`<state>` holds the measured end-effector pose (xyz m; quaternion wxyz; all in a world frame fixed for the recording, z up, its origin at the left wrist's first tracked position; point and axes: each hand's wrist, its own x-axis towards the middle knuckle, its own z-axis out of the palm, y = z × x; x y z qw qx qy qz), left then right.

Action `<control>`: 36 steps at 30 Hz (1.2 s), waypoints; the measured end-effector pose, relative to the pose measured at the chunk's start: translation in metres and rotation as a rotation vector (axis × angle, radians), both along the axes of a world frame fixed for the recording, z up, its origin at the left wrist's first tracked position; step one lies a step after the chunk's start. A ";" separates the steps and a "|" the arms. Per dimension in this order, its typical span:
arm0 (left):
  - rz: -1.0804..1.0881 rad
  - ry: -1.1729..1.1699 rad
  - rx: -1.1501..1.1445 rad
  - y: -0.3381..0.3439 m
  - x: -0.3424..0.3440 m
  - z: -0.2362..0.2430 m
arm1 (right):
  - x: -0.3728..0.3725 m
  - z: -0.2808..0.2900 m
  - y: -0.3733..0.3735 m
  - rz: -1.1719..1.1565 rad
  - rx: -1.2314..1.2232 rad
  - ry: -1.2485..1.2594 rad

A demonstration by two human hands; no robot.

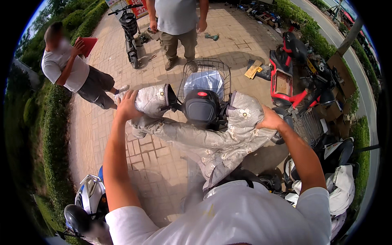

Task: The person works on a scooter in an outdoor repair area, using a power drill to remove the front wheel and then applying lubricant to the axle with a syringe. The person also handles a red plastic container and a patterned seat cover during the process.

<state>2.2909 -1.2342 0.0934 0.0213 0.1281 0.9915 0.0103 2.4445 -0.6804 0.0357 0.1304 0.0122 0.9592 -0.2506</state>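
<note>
A brick-paved yard stretches out, with a red scooter parked at the right and a person in a grey shirt standing ahead. Closer in, a grey floral quilted cover drapes over the handlebars of a scooter, just behind its wire basket and black dash. The left hand grips the cover's left mitt, fingers curled over it. The right hand clutches the cover's right mitt.
</note>
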 end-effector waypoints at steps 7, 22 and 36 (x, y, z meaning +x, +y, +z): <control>0.012 -0.003 -0.067 -0.010 0.002 -0.006 | 0.001 0.031 -0.025 -0.089 0.175 -0.168; 0.018 -0.002 -0.007 -0.022 -0.001 -0.029 | -0.009 0.019 -0.014 0.048 -0.058 -0.053; 0.413 0.291 0.121 0.014 0.055 -0.043 | -0.030 0.013 -0.029 0.330 -0.257 -0.160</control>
